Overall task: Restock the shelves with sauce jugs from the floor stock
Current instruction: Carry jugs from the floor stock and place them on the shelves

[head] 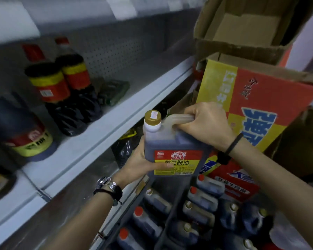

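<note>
I hold a dark sauce jug [172, 141] with a gold cap and a red and yellow label in front of the shelf edge. My right hand [206, 123] grips its clear handle from above. My left hand [143, 163] cups its lower left side, thumb across the label. The white shelf [105, 123] runs up and to the right just left of the jug. Several more jugs [197, 210] with red and gold caps stand on the floor below.
Dark sauce bottles [61, 83] with red and yellow labels stand on the shelf at the left, with a dark packet [114, 91] behind them. Red and yellow cartons [257, 109] are stacked at the right, an open brown box [246, 29] on top.
</note>
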### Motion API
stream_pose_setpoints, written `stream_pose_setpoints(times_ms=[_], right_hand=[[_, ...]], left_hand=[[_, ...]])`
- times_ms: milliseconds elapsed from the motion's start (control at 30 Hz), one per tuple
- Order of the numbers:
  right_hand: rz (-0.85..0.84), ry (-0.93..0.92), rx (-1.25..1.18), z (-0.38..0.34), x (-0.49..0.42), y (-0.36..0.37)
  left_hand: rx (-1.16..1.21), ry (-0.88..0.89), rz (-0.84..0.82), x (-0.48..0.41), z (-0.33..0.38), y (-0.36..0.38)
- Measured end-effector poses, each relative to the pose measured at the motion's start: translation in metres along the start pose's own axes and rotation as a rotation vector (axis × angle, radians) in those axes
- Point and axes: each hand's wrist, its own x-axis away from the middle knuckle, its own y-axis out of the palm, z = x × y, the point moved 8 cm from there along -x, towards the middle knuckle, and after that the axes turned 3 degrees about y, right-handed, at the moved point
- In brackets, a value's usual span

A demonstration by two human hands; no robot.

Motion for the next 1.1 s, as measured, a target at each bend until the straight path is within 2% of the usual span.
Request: stream_pose_setpoints(times_ms=[200, 467, 667, 900, 1100], right_hand=[[-0.043, -0.030, -0.022, -0.061, -0.043, -0.102], [0.006, -0.129, 0.019, -0.160, -0.089, -0.242], [0.008, -0.205, 0.021, -0.240, -0.118, -0.330], [0.039, -0.258, -0.022, -0.327, -0.138, -0.397], [0.082, -0.365, -0.053, -0.403, -0.138, -0.429]], left_hand=[[-0.036, 0.020, 0.025, 0.030, 0.123, -0.030], [-0.062, 0.110, 0.078, 0.080, 0.292, -0.076], [-0.204, 0.150, 0.070, 0.121, 0.397, -0.114], [-0.352, 0.200, 0.203, 0.178, 0.483, -0.173], [-0.372, 0.223, 0.262, 0.233, 0.529, -0.216]])
